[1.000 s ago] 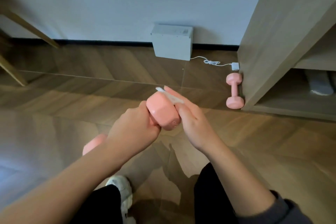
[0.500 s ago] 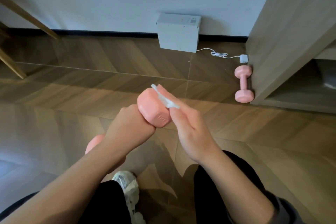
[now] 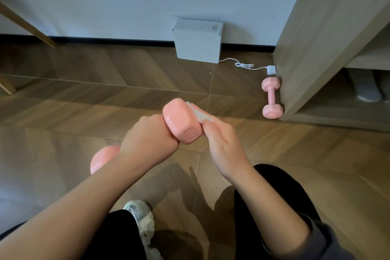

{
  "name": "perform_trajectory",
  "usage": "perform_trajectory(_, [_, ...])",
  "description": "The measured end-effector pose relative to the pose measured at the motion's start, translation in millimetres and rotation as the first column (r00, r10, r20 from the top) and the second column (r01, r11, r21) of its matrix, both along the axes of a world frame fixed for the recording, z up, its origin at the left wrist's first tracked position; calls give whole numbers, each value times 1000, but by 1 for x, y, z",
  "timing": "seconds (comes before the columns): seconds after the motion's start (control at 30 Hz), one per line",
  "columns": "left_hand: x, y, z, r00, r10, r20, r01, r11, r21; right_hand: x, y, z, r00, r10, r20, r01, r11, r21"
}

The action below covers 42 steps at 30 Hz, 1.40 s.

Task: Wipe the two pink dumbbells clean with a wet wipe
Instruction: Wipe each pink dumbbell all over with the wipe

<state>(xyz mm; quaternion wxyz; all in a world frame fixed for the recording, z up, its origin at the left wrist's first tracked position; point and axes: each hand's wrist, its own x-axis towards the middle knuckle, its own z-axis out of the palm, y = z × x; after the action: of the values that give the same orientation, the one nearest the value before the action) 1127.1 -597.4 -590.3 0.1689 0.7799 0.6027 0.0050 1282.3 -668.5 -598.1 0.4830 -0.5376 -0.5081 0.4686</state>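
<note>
My left hand grips the handle of a pink dumbbell, held above the floor with one head pointing up and away and the other head showing below my wrist. My right hand holds a white wet wipe against the right side of the upper head, fingers lying along it. A second pink dumbbell lies on the wooden floor against the base of the cabinet at the right.
A wooden cabinet with a low open shelf stands at the right. A grey box leans on the wall, with a white cable and plug beside it. Wooden furniture legs show at the left. My shoe is below.
The dumbbell and both hands have stayed together while the view shifted a little. The wipe has slid along the side of the upper head.
</note>
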Motion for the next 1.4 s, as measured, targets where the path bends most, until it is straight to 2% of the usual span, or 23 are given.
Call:
perform_trajectory(0.07, [2, -1, -4, 1000, 11, 5, -10, 1000, -23, -6, 4, 7, 1000, -11, 1, 11, 999, 34])
perform_trajectory(0.2, [2, 3, -8, 996, 77, 39, -75, 996, -42, -9, -14, 0, 991, -14, 133, -15, 976, 216])
perform_trajectory(0.27, [1, 1, -7, 996, 69, 57, -68, 997, -32, -3, -21, -8, 992, -40, 122, 15, 981, 195])
perform_trajectory(0.37, [4, -7, -6, 999, 9, 39, -7, 999, -42, 0, -11, -2, 998, -63, 1, 62, 997, 46])
perform_trajectory(0.43, [8, -12, -6, 999, 2, 34, 0, 998, -61, -2, -5, 4, 998, -46, -41, 47, 998, 30])
perform_trajectory(0.57, [11, -14, -11, 1000, -8, -6, 8, 994, -114, -4, -18, 1, 998, -34, 56, 19, 969, 247])
perform_trajectory(0.63, [11, -14, -10, 1000, 25, 0, -25, 994, -109, -1, -25, -8, 995, -38, 88, 11, 957, 291])
perform_trajectory(0.77, [11, -17, -3, 994, 73, 80, -70, 996, -47, 5, -26, -20, 999, -35, 33, 27, 978, 208])
perform_trajectory(0.93, [12, -26, 2, 997, 3, 76, -2, 1000, -11, 6, -10, -10, 982, -49, -184, 49, 999, -6])
perform_trajectory(1.0, [12, -29, 0, 999, -30, 39, 31, 999, -36, 5, -7, -7, 977, -46, -206, 45, 999, -10])
perform_trajectory(1.07, [13, -27, -5, 999, -37, 21, 39, 997, -61, 3, -9, -5, 984, -19, -175, 29, 998, 59])
perform_trajectory(1.17, [16, -20, -12, 1000, -8, 3, 9, 995, -98, 0, -18, -8, 999, 24, -39, -13, 967, 254])
perform_trajectory(1.23, [16, -16, -12, 997, 73, 40, -67, 989, -129, 1, -24, -14, 999, 22, 27, -30, 942, 333])
perform_trajectory(1.3, [13, -13, -12, 963, 217, 162, -186, 964, -190, 5, -26, -22, 1000, 1, 26, -9, 948, 319])
perform_trajectory(1.4, [9, -11, -7, 891, 339, 303, -269, 930, -249, 8, -22, -27, 999, -17, -49, 24, 987, 156])
